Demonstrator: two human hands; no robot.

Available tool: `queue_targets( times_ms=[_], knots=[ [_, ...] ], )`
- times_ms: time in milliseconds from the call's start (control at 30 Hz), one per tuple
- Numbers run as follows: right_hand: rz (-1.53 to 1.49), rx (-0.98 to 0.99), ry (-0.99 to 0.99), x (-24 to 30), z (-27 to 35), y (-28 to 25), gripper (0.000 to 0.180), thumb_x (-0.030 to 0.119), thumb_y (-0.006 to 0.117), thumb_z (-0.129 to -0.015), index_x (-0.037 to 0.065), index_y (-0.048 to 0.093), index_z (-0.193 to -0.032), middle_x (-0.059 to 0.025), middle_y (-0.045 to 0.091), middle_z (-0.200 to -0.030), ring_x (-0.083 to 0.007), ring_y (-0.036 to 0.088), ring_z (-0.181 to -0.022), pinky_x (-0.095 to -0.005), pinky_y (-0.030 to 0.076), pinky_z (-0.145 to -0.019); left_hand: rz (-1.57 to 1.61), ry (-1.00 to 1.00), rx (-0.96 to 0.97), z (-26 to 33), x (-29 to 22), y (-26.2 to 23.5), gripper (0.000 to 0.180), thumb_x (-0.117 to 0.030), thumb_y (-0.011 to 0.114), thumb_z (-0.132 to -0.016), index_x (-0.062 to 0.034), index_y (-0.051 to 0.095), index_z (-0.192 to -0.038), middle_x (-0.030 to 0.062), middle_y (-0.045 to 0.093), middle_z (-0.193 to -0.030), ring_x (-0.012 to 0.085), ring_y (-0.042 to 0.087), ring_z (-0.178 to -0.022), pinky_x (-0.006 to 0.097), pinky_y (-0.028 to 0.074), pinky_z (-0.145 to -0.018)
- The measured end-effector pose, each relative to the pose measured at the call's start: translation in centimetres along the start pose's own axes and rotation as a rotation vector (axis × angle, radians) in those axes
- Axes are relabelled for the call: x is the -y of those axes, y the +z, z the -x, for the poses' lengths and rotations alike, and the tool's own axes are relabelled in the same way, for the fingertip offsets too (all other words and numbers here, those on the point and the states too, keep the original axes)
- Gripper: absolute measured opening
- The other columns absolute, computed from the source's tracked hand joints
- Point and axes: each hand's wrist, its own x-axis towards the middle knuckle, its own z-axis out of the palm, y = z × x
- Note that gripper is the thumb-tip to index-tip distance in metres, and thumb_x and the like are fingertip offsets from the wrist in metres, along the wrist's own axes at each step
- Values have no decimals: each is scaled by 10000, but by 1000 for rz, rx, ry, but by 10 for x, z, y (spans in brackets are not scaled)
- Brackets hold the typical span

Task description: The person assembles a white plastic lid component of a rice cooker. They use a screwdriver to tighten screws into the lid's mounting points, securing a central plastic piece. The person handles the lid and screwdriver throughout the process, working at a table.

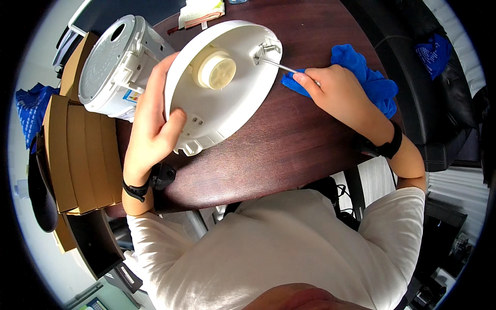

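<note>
A white oval plastic cover (248, 108) is tilted up over the table, its hollow inside toward me. My left hand (157, 113) grips its left edge, with the thumb on the inner side. Inside the cover sits a round cream-coloured cap (219, 72). My right hand (336, 90) is closed around a screwdriver (281, 65); the handle is hidden in the fist. The thin metal shaft reaches left to a small metal bracket (266, 49) at the cover's right end. Under and behind the right hand lies a crumpled blue cloth (356, 59).
To the left stands a white rice cooker body (124, 70) with a grey top. Stacked cardboard boxes (82, 155) are beside the dark wooden table (248, 170). A folded light cloth (201, 11) lies at the far edge. A black sofa (398, 57) is at the right.
</note>
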Motion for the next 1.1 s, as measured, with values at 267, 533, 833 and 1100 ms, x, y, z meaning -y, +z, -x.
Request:
queue_targets(
  times_ms=[267,533,833,1100],
  knots=[
    [-67,106,8,-3,-8,-4,498,385,511,-949,22,587,-616,-178,562,-568,-356,554,-506,-418,450,-485,-7,46,33,1,-1,-2,720,7,430,-645,23,361,-1361,211,550,-1200,307,536,-1164,361,367,-1018],
    [-1411,941,513,-10,-8,6,507,502,367,-997,129,443,-662,23,376,-515,-82,381,-362,-260,344,-336,-48,55,32,0,-4,-2,714,4,444,-651,14,364,-1360,223,586,-1137,327,582,-1113,368,410,-972],
    [-611,412,306,-1,2,6,503,431,445,-984,77,509,-632,-60,488,-491,-217,487,-392,-347,399,-388,-71,20,10,4,-6,0,543,-71,539,-831,-1,379,-1345,194,601,-1118,280,592,-1067,358,439,-924],
    [87,-137,-110,-2,6,7,423,363,570,-921,53,595,-634,-158,575,-559,-341,579,-501,-414,446,-457,-27,-20,-10,3,-1,0,500,-176,570,-903,-1,401,-1341,165,561,-1192,235,543,-1122,347,419,-951]
  ],
)
